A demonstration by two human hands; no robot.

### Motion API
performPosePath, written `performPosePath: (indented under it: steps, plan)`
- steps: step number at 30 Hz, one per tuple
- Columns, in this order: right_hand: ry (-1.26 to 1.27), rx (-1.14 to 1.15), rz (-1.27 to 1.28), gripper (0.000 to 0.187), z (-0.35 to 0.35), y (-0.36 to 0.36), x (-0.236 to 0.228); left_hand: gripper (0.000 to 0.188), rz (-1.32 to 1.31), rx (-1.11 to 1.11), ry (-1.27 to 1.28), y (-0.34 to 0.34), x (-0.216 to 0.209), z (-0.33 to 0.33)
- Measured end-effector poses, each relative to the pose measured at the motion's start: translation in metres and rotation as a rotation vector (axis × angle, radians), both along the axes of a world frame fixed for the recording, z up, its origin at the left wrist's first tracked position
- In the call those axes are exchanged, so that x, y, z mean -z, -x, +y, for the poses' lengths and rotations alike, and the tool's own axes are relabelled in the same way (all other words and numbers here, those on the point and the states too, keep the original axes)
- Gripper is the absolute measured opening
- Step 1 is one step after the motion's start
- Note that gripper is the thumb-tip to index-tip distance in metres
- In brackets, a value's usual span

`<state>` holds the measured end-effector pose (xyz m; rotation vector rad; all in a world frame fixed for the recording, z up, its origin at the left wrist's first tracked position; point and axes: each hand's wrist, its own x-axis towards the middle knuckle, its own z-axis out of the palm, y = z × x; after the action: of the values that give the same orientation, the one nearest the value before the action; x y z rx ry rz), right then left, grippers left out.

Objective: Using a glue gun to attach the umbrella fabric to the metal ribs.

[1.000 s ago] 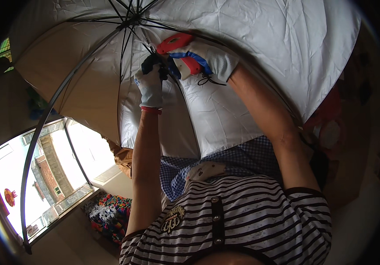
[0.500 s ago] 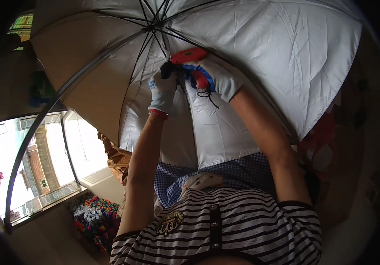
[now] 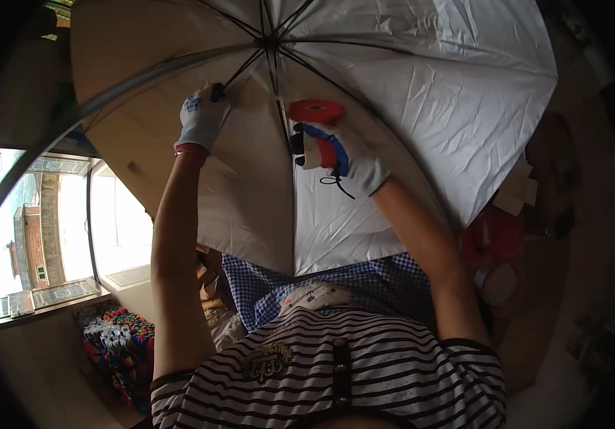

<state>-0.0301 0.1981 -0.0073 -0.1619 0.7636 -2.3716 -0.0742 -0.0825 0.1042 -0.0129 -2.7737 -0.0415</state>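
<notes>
An open umbrella (image 3: 364,164) with a silvery inner face and thin black ribs spreads in front of me. My left hand (image 3: 204,118), in a white glove with dark fingertips, is closed at one umbrella rib (image 3: 244,67) left of the hub (image 3: 269,43). What lies inside its fingers is mostly hidden. Right of the middle seam, my right hand (image 3: 354,157), gloved in white and blue, is closed around a red hand tool (image 3: 327,152). A flat red disc (image 3: 316,111) shows just above the fingers, and a black cord loop (image 3: 336,182) dangles beneath.
A curved dark pole (image 3: 100,105) crosses the left side. Beyond it is a bright window (image 3: 57,236), with a multicoloured knitted-looking heap (image 3: 118,343) below. Blue checked cloth (image 3: 250,293) lies by my waist. Red things (image 3: 493,236) stand at the right.
My left hand has moved left, away from the right hand and the tool, to another part of the umbrella. The right hand still grips the red tool, slightly lower. The view has shifted.
</notes>
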Motion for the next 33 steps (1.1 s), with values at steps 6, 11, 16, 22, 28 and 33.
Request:
performPosePath:
  steps: [6, 11, 16, 22, 28, 33]
  plan:
    - [-0.299, 0.463, 0.085, 0.036, -0.022, 0.004, 0.021, 0.033, 0.373, -0.045, -0.457, -0.038, 0.051, 0.066]
    - [-0.468, 0.610, 0.150, 0.028, -0.043, 0.007, 0.010, 0.024, 0.056, 0.085, -0.777, -0.064, 0.072, 0.099]
    - [-0.642, 0.586, 0.220, 0.027, -0.046, 0.003, 0.003, 0.021, -0.094, 0.092, -0.802, -0.061, 0.077, 0.100]
    - [-0.819, 0.542, 0.255, 0.027, -0.043, -0.008, 0.008, 0.020, -0.149, 0.047, -0.816, -0.055, 0.085, 0.096]
    - [-0.823, 0.505, 0.307, 0.024, -0.041, -0.017, 0.008, 0.020, -0.164, -0.037, -0.761, -0.053, 0.087, 0.094]
    - [-0.603, 0.325, 0.093, 0.027, -0.037, -0.022, 0.006, 0.022, -0.195, -0.032, -0.738, -0.055, 0.084, 0.096]
